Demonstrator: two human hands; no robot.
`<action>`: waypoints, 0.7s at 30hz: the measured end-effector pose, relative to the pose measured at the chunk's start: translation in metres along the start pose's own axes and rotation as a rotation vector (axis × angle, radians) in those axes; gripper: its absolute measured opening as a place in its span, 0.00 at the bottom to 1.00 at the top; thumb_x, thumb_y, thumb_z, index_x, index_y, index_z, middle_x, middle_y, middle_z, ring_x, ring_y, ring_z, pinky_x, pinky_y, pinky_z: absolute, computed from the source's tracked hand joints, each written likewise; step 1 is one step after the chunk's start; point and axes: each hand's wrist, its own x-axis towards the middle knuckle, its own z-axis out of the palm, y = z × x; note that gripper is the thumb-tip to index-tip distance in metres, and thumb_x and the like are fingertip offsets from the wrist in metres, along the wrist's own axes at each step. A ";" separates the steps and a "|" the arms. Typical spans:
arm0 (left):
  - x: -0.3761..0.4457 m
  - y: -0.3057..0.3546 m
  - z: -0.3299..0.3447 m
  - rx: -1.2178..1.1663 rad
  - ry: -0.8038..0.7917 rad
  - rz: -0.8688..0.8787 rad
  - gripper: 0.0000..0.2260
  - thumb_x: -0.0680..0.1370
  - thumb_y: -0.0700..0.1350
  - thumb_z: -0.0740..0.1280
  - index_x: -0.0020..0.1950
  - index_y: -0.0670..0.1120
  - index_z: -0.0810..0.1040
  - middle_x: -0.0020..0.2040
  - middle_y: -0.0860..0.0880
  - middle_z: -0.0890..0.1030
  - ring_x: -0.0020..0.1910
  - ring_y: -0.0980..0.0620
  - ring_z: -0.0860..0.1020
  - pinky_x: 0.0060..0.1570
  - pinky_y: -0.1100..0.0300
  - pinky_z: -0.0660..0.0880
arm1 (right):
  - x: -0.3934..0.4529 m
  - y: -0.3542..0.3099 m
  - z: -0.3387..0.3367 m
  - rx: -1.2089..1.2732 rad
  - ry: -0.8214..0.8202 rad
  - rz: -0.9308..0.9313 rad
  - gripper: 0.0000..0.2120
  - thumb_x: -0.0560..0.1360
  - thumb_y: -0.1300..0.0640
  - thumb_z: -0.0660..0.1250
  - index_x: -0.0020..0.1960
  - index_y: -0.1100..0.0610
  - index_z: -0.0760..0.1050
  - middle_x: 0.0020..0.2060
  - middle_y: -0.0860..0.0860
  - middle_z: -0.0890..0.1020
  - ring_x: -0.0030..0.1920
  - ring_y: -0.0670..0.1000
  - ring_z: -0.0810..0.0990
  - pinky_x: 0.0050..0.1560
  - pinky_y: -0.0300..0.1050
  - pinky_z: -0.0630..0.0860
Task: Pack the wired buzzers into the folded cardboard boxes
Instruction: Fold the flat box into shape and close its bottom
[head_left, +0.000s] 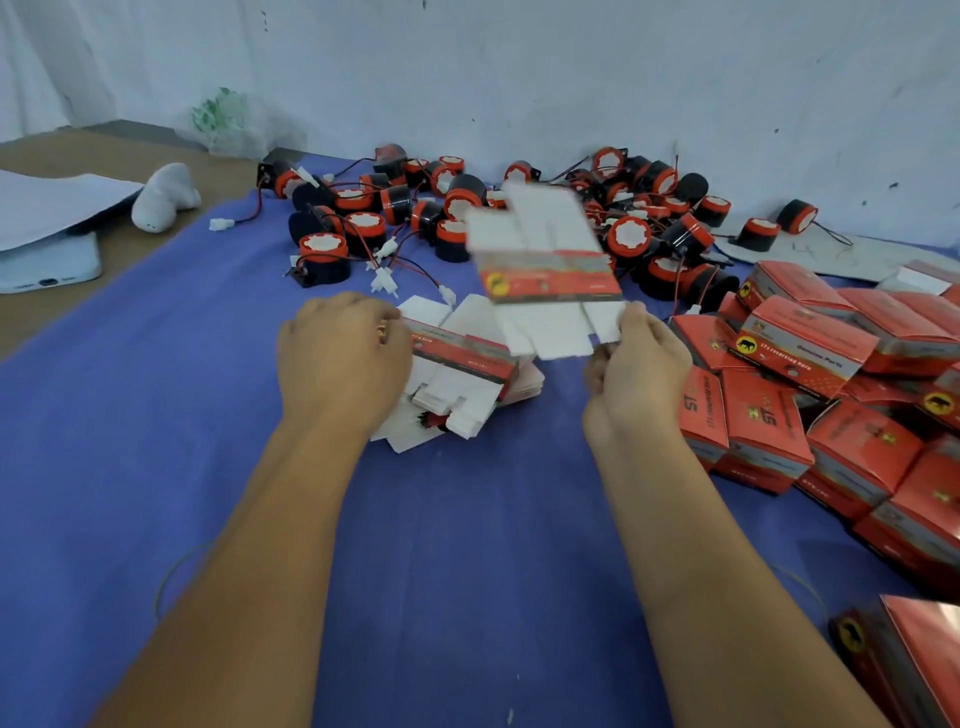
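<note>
Over the cloth's middle, right hand (636, 364) pinching a light, floppy flat box (545, 260) by its bottom flap, left hand (343, 353) gripping the stack (457, 384).

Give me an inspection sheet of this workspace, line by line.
Surface: blue cloth.
Job's things: loose buzzers at the back; flat box stack in the middle; made-up boxes on the right.
Clutter: plastic bag, white toy, phone far left.
Hands: left hand rests on the stack; right hand pinches a flat box, blurred.
Cables: red-black wires with white plugs.
Surroundings: white wall.
</note>
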 end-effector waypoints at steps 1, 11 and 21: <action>-0.002 0.008 0.002 0.032 0.033 0.094 0.14 0.77 0.44 0.60 0.54 0.45 0.84 0.54 0.46 0.83 0.53 0.41 0.77 0.54 0.48 0.73 | -0.001 -0.001 0.001 0.072 0.003 0.016 0.14 0.83 0.57 0.60 0.38 0.57 0.68 0.21 0.45 0.67 0.21 0.45 0.64 0.24 0.37 0.65; -0.021 0.037 0.040 0.367 -0.327 0.326 0.17 0.82 0.49 0.56 0.69 0.62 0.71 0.77 0.55 0.62 0.76 0.47 0.58 0.68 0.45 0.55 | -0.014 0.010 0.002 0.019 -0.213 0.062 0.06 0.82 0.63 0.59 0.46 0.59 0.71 0.32 0.51 0.80 0.27 0.45 0.75 0.31 0.38 0.72; -0.006 0.015 0.007 -0.665 -0.005 0.226 0.24 0.78 0.44 0.69 0.73 0.54 0.67 0.78 0.54 0.61 0.78 0.57 0.56 0.76 0.56 0.57 | -0.012 0.008 -0.005 -0.017 -0.453 0.273 0.14 0.82 0.65 0.55 0.61 0.50 0.70 0.26 0.50 0.72 0.25 0.48 0.65 0.27 0.41 0.63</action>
